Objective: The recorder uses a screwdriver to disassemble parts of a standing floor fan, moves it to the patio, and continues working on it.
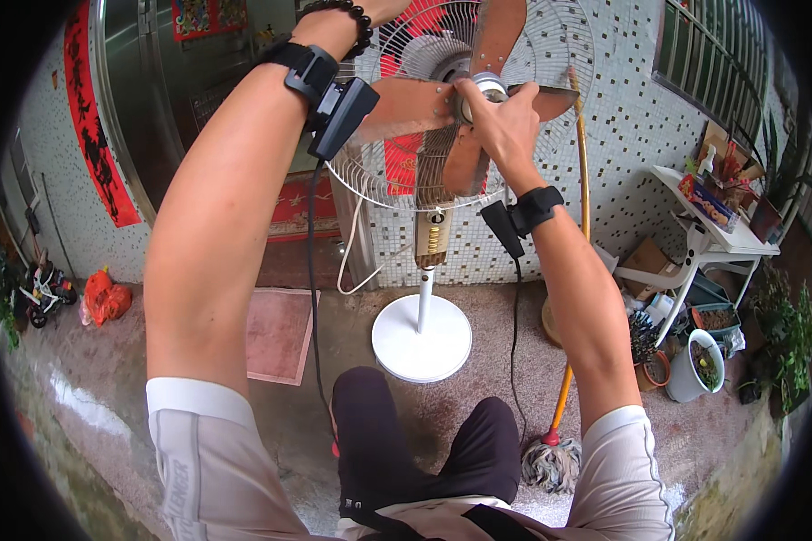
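A standing fan stands before me with its front bare; its rust-brown blades (498,41) show against the round wire rear cage (370,185). My right hand (509,126) is at the fan's centre, thumb and fingers closed around the silver hub cap (491,87). At the upper edge, my left hand (383,9) reaches up beside the cage; its fingers are cut off, so what they touch is hidden. Below the cage are the fan's gold-toned control box (432,236) and round white base (421,353).
A mop (552,462) with a yellow handle leans at right, close to my right arm. Further right are a white table (695,209) and potted plants (697,365). A pink mat (280,335) and orange bag (106,298) lie left. Cables hang from both wrists.
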Demonstrator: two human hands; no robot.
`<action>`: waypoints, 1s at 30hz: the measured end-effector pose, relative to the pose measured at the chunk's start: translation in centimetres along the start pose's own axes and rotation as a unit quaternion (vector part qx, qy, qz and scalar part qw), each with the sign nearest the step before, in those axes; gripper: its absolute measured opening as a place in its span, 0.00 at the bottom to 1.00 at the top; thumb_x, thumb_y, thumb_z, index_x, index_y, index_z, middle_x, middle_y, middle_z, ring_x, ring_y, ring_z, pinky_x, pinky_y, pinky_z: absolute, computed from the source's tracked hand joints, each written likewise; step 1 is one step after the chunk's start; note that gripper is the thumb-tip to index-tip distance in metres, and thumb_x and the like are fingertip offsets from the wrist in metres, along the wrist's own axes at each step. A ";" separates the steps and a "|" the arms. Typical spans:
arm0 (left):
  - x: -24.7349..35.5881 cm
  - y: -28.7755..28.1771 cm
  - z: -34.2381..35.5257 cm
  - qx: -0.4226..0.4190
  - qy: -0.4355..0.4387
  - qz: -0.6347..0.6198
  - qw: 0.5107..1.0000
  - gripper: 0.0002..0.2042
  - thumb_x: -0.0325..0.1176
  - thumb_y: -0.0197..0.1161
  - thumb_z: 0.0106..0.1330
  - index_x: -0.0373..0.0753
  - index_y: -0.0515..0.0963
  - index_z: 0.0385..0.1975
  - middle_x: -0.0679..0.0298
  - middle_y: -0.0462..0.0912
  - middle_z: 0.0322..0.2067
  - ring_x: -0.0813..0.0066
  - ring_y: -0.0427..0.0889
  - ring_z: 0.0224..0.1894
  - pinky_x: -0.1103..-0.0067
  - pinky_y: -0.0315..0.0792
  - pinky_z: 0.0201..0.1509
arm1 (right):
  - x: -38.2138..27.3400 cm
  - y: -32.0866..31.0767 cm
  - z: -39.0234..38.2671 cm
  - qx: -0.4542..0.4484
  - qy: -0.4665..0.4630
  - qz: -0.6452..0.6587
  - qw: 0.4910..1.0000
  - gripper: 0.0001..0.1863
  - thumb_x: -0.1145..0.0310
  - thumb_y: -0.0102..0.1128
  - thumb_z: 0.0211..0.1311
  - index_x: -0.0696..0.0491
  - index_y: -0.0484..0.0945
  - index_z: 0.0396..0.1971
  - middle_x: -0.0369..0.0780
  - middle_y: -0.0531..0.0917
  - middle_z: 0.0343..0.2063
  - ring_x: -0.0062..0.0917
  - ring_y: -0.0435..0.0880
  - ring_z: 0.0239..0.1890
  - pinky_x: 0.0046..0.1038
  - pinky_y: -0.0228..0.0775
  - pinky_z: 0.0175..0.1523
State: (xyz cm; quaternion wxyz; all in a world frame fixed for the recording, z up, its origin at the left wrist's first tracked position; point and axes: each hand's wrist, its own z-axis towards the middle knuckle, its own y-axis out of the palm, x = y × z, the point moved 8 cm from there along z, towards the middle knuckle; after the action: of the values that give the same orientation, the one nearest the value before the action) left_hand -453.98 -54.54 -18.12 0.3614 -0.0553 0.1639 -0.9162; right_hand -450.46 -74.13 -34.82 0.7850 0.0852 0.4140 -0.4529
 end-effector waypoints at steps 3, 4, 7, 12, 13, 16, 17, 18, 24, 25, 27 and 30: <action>1.0 -0.4 -0.4 -0.017 -0.019 0.004 1.000 0.24 0.52 0.38 0.72 0.38 0.76 0.41 0.49 0.80 0.42 0.48 0.77 0.45 0.62 0.70 0.50 | -0.2 -0.6 0.0 0.006 -0.034 0.002 0.999 0.47 0.38 0.66 0.40 0.68 0.64 0.45 0.60 0.79 0.36 0.49 0.81 0.42 0.38 0.71 0.49; 0.8 -0.2 0.2 -0.008 -0.040 0.023 0.999 0.24 0.53 0.38 0.72 0.39 0.76 0.40 0.49 0.80 0.41 0.47 0.77 0.44 0.61 0.69 0.49 | -0.6 -0.8 -0.1 0.006 -0.060 0.005 0.998 0.48 0.38 0.67 0.40 0.68 0.64 0.44 0.61 0.79 0.36 0.49 0.81 0.41 0.38 0.71 0.50; 1.0 -0.2 0.0 -0.042 -0.039 0.015 0.998 0.24 0.53 0.38 0.72 0.38 0.76 0.38 0.49 0.80 0.39 0.47 0.77 0.44 0.61 0.69 0.47 | -1.2 -1.2 -0.5 -0.017 -0.086 -0.019 0.996 0.50 0.37 0.67 0.39 0.69 0.64 0.46 0.60 0.79 0.36 0.49 0.81 0.41 0.38 0.72 0.49; 0.6 0.9 0.3 -0.030 -0.048 0.011 0.998 0.24 0.53 0.39 0.71 0.38 0.76 0.37 0.49 0.81 0.38 0.48 0.78 0.43 0.61 0.69 0.46 | 1.7 -0.3 0.4 0.014 0.060 0.081 0.995 0.53 0.38 0.70 0.37 0.70 0.62 0.51 0.57 0.79 0.38 0.45 0.81 0.39 0.38 0.72 0.47; 0.5 1.0 0.3 -0.031 -0.054 0.001 0.998 0.24 0.53 0.39 0.71 0.38 0.76 0.37 0.49 0.81 0.38 0.48 0.78 0.43 0.61 0.69 0.46 | 2.1 -0.1 0.0 0.015 0.109 0.165 0.980 0.54 0.39 0.71 0.36 0.70 0.62 0.52 0.57 0.78 0.38 0.45 0.81 0.38 0.38 0.72 0.47; 0.2 0.9 0.3 -0.026 -0.059 0.006 0.998 0.25 0.54 0.39 0.71 0.38 0.76 0.37 0.49 0.80 0.37 0.48 0.78 0.42 0.61 0.69 0.45 | 2.0 -0.2 0.9 0.039 0.022 0.086 0.995 0.50 0.41 0.73 0.36 0.67 0.64 0.48 0.55 0.78 0.38 0.42 0.81 0.40 0.36 0.72 0.48; 0.4 0.7 0.2 -0.030 -0.057 -0.001 0.998 0.25 0.54 0.39 0.71 0.38 0.76 0.37 0.49 0.80 0.37 0.49 0.78 0.42 0.61 0.69 0.45 | 1.0 -0.4 0.6 0.037 -0.020 0.030 0.999 0.48 0.41 0.73 0.36 0.66 0.64 0.47 0.55 0.78 0.38 0.41 0.81 0.41 0.35 0.72 0.48; 0.4 0.7 0.0 -0.057 -0.062 -0.025 0.996 0.25 0.54 0.43 0.71 0.36 0.76 0.41 0.50 0.81 0.37 0.54 0.80 0.41 0.65 0.71 0.46 | 0.4 -0.7 -0.2 0.024 -0.037 0.035 0.998 0.44 0.43 0.74 0.37 0.64 0.65 0.44 0.54 0.78 0.38 0.40 0.81 0.41 0.34 0.71 0.48; 1.1 0.1 -2.2 -0.204 0.038 -0.261 0.943 0.29 0.47 0.56 0.67 0.26 0.67 0.56 0.50 0.77 0.45 0.64 0.75 0.49 0.73 0.69 0.54 | 1.2 -1.4 0.1 0.033 -0.065 0.036 0.997 0.43 0.47 0.75 0.40 0.65 0.65 0.45 0.52 0.77 0.40 0.36 0.79 0.43 0.33 0.70 0.50; 1.8 -1.4 -3.8 -0.198 0.056 -0.224 0.953 0.31 0.47 0.58 0.66 0.25 0.64 0.59 0.49 0.75 0.48 0.63 0.74 0.52 0.73 0.68 0.57 | 1.5 -1.3 0.1 0.041 -0.058 0.032 0.997 0.42 0.48 0.75 0.42 0.65 0.65 0.45 0.51 0.77 0.39 0.35 0.78 0.43 0.33 0.69 0.50; 0.7 -2.9 -5.2 -0.166 0.149 -0.302 0.927 0.37 0.46 0.60 0.64 0.26 0.55 0.64 0.46 0.68 0.55 0.62 0.71 0.56 0.73 0.66 0.61 | 1.2 -1.6 0.2 0.028 -0.033 0.066 0.997 0.39 0.54 0.74 0.41 0.63 0.64 0.45 0.48 0.77 0.38 0.29 0.79 0.38 0.29 0.72 0.42; -3.7 0.6 -4.1 -0.111 0.113 -0.446 0.881 0.27 0.30 0.68 0.55 0.37 0.70 0.57 0.57 0.74 0.55 0.67 0.72 0.56 0.74 0.62 0.62 | 2.1 -0.5 0.4 -0.015 0.067 0.074 0.995 0.31 0.63 0.70 0.48 0.63 0.63 0.45 0.45 0.76 0.36 0.24 0.77 0.37 0.24 0.71 0.40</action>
State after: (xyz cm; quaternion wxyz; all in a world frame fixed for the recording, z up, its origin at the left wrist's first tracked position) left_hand -451.77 -51.36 -22.13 -0.1154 -0.0580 0.2622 -0.9563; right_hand -450.10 -75.99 -35.98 0.7879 0.1338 0.4650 -0.3810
